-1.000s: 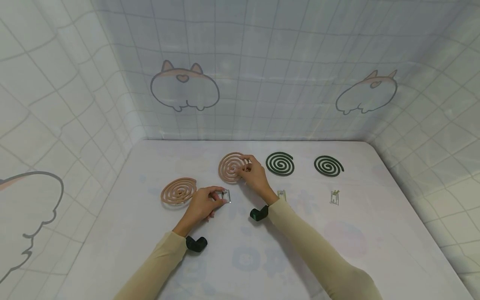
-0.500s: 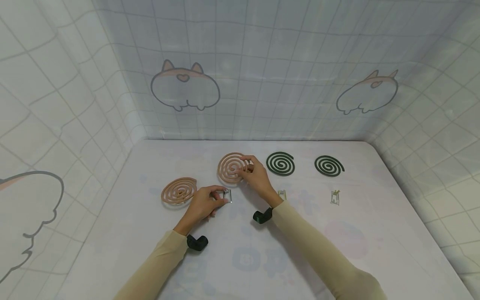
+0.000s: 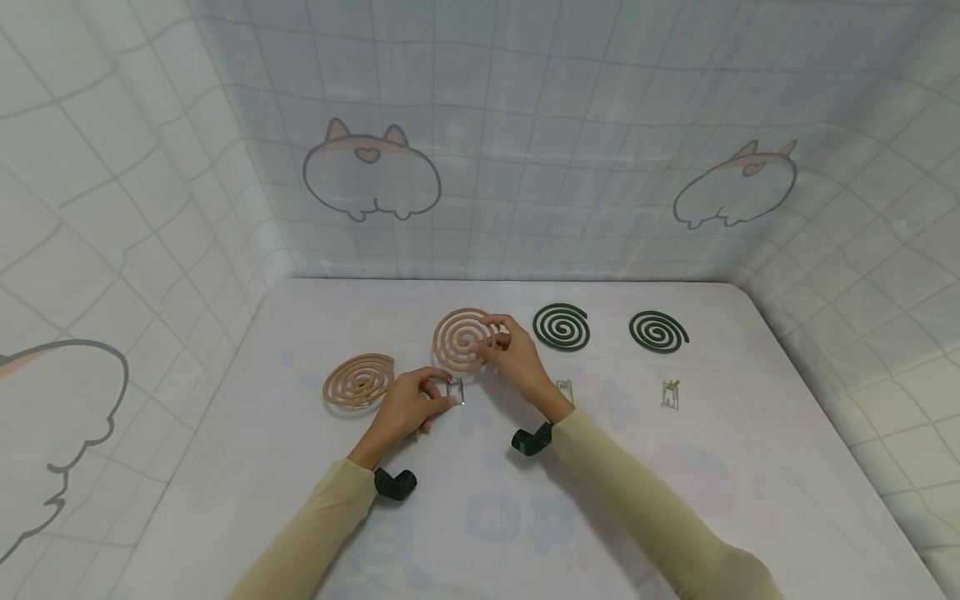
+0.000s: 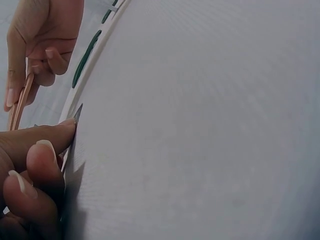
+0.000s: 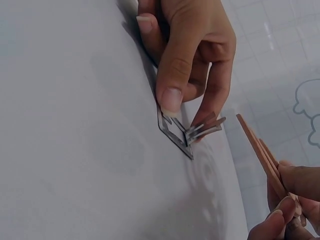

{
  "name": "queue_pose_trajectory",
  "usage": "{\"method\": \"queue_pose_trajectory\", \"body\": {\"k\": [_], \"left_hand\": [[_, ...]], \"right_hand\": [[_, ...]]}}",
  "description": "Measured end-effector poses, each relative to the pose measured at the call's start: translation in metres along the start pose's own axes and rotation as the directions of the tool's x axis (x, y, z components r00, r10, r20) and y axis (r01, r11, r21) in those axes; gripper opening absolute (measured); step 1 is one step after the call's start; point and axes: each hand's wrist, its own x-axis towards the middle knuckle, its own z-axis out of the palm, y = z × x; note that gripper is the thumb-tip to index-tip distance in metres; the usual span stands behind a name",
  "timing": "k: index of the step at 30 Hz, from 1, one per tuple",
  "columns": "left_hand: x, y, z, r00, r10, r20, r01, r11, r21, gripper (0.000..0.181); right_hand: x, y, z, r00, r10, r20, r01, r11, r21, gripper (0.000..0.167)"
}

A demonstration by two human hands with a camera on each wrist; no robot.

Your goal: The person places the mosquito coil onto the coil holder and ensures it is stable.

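My left hand (image 3: 406,405) pinches a small metal stand (image 3: 456,391) on the table between thumb and fingers. In the right wrist view, the stand (image 5: 175,134) has prongs bent upward, with the left hand (image 5: 192,60) at its edge. My right hand (image 3: 517,354) pinches a brown coil (image 3: 452,340) by its right side, above and behind the stand. Seen edge-on in the right wrist view, the coil (image 5: 261,154) is tilted and apart from the stand. Another brown coil (image 3: 352,382) rests raised on a stand, left of my left hand.
Two green coils (image 3: 561,327) (image 3: 657,332) lie at the back right of the white table (image 3: 645,500). In front of them are two small metal stands (image 3: 565,390) (image 3: 670,395). Patterned fabric walls (image 3: 510,242) enclose the back and sides.
The brown coil in my right hand has moved slightly left and toward the front, and my right wrist has shifted a little right. My left hand keeps its pinch on the stand, nearly still.
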Motion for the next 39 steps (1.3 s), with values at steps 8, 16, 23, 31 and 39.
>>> {"method": "queue_pose_trajectory", "body": {"k": [8, 16, 23, 31, 39], "left_hand": [[0.0, 0.0, 0.0, 1.0, -0.016, 0.005, 0.016, 1.0, -0.014, 0.039], [-0.001, 0.0, 0.0, 1.0, -0.02, 0.007, 0.02, 1.0, -0.007, 0.037], [0.0, 0.0, 0.0, 1.0, -0.025, 0.006, 0.025, 1.0, -0.001, 0.032], [-0.001, -0.001, 0.001, 1.0, -0.025, -0.008, 0.025, 1.0, 0.018, 0.028], [-0.001, -0.002, 0.001, 1.0, -0.031, 0.002, 0.031, 1.0, -0.001, 0.026]], "right_hand": [[-0.004, 0.003, 0.001, 0.999, -0.019, 0.027, 0.018, 1.0, 0.009, 0.051], [-0.01, 0.002, 0.0, 0.999, -0.031, 0.044, 0.029, 0.999, 0.046, 0.046], [-0.012, 0.003, 0.001, 0.997, -0.021, 0.072, 0.017, 0.999, 0.048, 0.034], [-0.015, 0.005, 0.002, 0.99, -0.042, 0.136, 0.037, 0.999, 0.035, 0.026], [-0.017, 0.006, 0.002, 0.98, -0.083, 0.18, 0.098, 0.992, -0.078, 0.032]]}}
